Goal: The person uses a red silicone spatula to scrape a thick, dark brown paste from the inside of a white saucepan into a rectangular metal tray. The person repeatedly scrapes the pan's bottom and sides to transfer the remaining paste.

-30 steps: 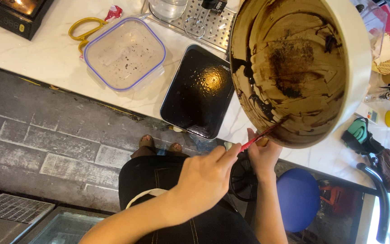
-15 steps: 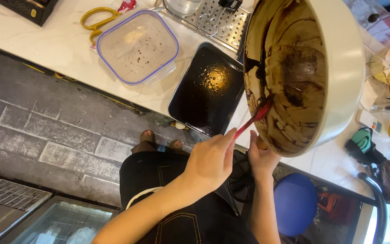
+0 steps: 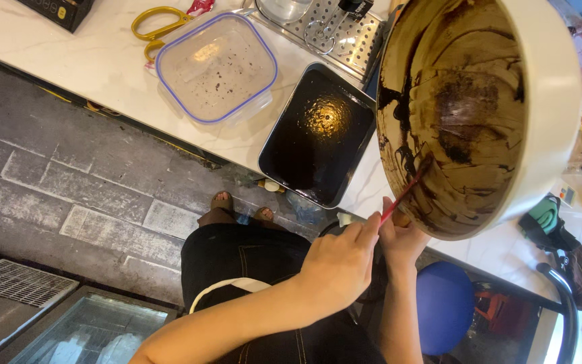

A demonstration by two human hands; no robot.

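- My left hand gripped a red-handled spatula, scraping batter inside the tilted cream mixing bowl.
- My right hand clasped the bowl's lower rim above the counter's near edge; next, the scrapings needed guiding into the black square pan.

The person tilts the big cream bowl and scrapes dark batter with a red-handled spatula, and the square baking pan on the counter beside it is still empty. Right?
Not quite. In the head view the square baking pan already holds glossy dark batter. The rest stands: the cream bowl is tilted, and a red-handled spatula scrapes its batter-smeared inside.
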